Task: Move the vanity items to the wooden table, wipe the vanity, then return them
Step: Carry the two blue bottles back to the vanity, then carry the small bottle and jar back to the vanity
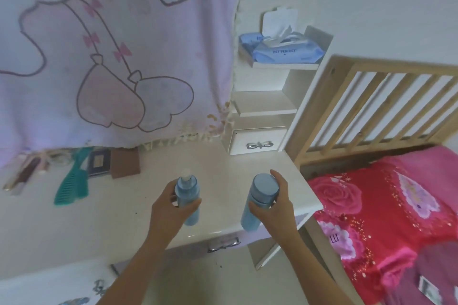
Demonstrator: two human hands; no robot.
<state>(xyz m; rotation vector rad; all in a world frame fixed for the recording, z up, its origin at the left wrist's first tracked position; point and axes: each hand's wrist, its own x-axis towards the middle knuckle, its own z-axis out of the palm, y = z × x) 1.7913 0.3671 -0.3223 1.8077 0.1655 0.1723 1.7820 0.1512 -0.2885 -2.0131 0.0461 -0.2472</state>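
My left hand (171,208) grips a light blue pump bottle (187,194) above the white vanity top (99,220). My right hand (275,205) grips a blue capped bottle (260,195) near the vanity's right front corner. Both bottles are upright and I cannot tell whether they touch the top. At the back left of the vanity lie a green comb (73,181), a dark compact (99,162), a brown flat case (125,162) and some slim tubes (22,176).
A pink cartoon cloth (111,44) hangs over the vanity's back. White shelves (270,106) at the right carry a wet wipes pack (285,51) and a small drawer (257,142). A wooden bed frame (371,106) with red floral bedding (384,218) stands to the right.
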